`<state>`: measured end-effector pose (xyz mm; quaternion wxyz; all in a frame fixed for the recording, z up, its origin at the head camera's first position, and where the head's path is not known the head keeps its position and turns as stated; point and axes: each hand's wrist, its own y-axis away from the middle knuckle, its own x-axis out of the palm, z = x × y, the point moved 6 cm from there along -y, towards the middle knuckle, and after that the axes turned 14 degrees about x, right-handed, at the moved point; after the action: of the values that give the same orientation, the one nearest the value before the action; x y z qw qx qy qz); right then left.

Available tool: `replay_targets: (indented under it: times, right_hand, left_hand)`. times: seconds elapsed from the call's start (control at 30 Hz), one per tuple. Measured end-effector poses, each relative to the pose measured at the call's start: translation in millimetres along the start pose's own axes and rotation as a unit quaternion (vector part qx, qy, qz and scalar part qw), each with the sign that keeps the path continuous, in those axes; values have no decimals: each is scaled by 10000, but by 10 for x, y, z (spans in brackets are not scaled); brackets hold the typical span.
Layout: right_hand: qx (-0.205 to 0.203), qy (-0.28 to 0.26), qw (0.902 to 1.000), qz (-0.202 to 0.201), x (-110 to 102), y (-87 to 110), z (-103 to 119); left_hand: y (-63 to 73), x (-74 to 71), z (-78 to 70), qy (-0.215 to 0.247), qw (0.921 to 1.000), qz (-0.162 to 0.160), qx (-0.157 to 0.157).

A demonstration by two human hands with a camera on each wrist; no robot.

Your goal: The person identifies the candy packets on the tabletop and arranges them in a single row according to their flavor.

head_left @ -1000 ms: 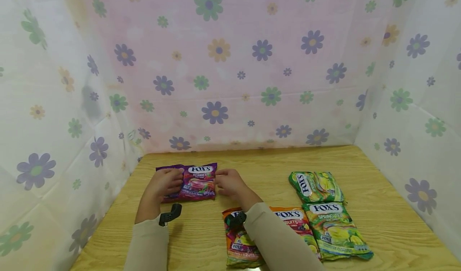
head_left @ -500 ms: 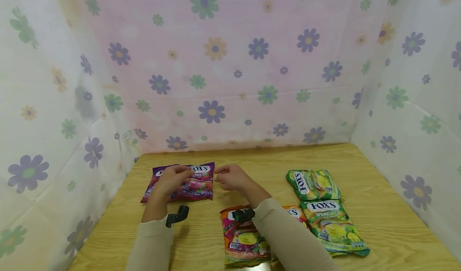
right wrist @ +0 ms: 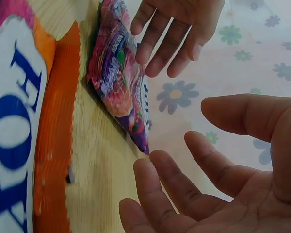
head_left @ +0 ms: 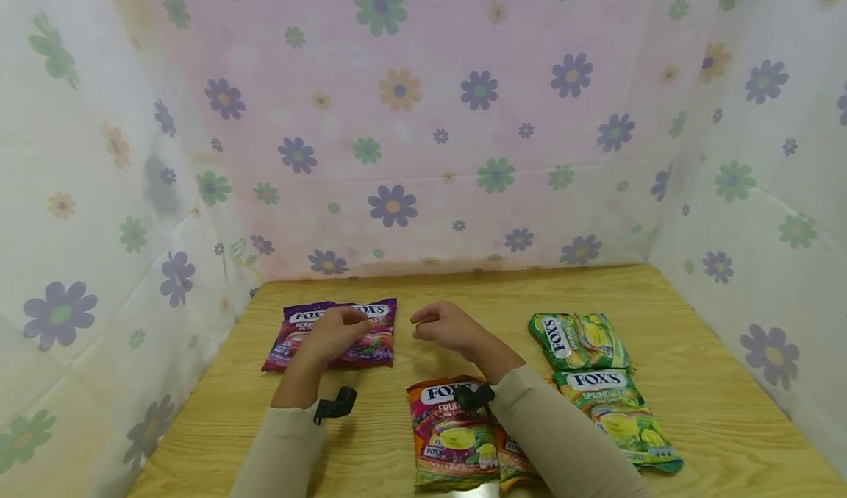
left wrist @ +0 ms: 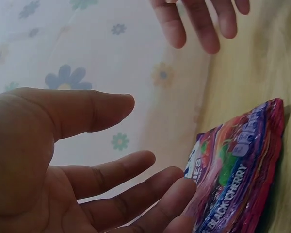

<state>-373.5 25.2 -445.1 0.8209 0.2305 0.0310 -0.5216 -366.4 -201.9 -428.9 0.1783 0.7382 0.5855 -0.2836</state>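
Note:
Two purple candy bags (head_left: 375, 347) lie side by side at the table's back left, partly behind my left hand (head_left: 336, 334). That hand hovers over them with relaxed, parted fingers and nothing between them. My right hand (head_left: 450, 330) hangs just to the right of the purple bags, likewise holding nothing. In the left wrist view, the left fingers (left wrist: 131, 194) overlap the edge of a purple bag (left wrist: 233, 170). The right wrist view shows the right hand (right wrist: 223, 179) with thumb and fingers spread. Below my right forearm lie orange candy bags (head_left: 456, 439), one partly covered by the sleeve.
Two green candy bags sit at the right, one turned sideways (head_left: 582, 341) behind an upright one (head_left: 618, 417). The wooden table (head_left: 370, 439) is enclosed by flowered cloth walls (head_left: 423, 211). A small black camera sits on each wrist.
My left hand has moved right across the purple bags, uncovering the left one. My right hand has shifted slightly right, away from their edge. The bags stay in place.

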Motion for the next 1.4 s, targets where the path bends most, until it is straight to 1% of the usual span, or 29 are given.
replay_targets:
  times: [0.17,0.33,0.4,0.57,0.7,0.8,0.9,1.07,1.17,1.4]
  right_hand:
    - [5,155,9998,99,-53,75,-39]
    - [-3,312,9994,143,-121,162,-76]
    - [-13,353,9993,127,-150,197,-94]
    - [11,415,9991,1,-230,285,-144]
    - [-3,598,9982,-109,-293,335,-200]
    - [-20,790,9967,-184,-338,380,-254]
    - [-58,990,9949,-161,-378,438,-306]
    - [-257,1310,9910,-75,-445,491,-367]
    - [-340,1453,9888,-46,-484,527,-386]
    - [-485,1703,9842,56,-529,608,-436]
  left_hand:
    - [24,112,-46,-197,9996,143,131]
    - [58,221,-85,-333,9989,256,194]
    - [74,263,-96,-317,9989,285,184]
    - [123,358,-112,-77,9990,391,214]
    - [167,447,-119,330,9971,616,284]
    - [199,522,-130,521,9942,877,326]
    - [225,579,-150,544,9915,1118,371]
    - [264,642,-197,689,9859,1472,406]
    - [285,674,-223,639,9830,1662,437]
    - [346,733,-219,637,9790,1894,406]
